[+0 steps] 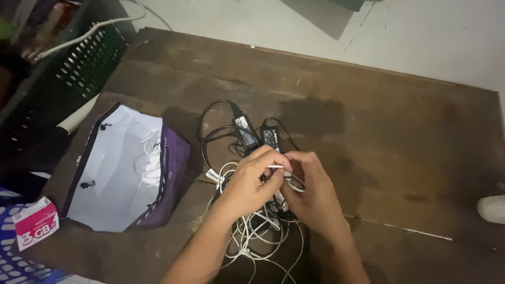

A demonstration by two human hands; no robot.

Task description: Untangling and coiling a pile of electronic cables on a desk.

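- Two hands, left hand [247, 184] and right hand [310, 192], meet over the cable pile [258, 231] on the desk [400, 131].
- Fingers of both pinch one white cable [275, 166], just right of the bag [126, 168].
- Best to lift the strand slowly, clear of the adapters [258, 137].

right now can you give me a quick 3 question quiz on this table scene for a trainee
1. True or false: both hands, the left hand and the right hand, meet over the pile of white cables.
2. Which lies to the left of the cable pile? A) open purple paper bag B) a red mug C) a laptop
3. What colour are the two power adapters beyond the hands?

Key: 1 true; 2 A; 3 black. All of it rests on the dark wooden table.
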